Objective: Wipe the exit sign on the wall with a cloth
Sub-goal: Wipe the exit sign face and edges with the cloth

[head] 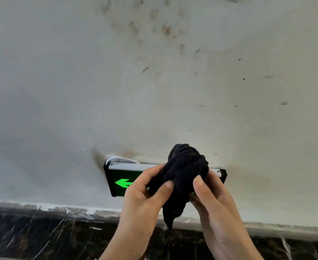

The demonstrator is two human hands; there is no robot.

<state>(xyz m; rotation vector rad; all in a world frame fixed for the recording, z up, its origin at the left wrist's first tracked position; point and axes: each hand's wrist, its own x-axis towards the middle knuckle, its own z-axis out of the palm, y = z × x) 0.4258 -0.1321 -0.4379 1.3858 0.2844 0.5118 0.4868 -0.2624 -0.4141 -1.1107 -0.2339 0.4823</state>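
Observation:
The exit sign [120,177] is a black box with a grey top edge and a lit green left arrow, mounted low on the wall. A bunched black cloth [184,169] is held in front of the sign's middle and right part, hiding them. My left hand [145,196] grips the cloth from the left with thumb and fingers. My right hand [210,196] grips it from the right. A tail of the cloth hangs down between my hands. Only the sign's right end [222,174] shows past the cloth.
The pale wall [154,91] carries dark smudges above and around the sign. A white cable [115,158] loops at the sign's top left corner. A dark marble skirting [41,235] runs along the bottom of the wall.

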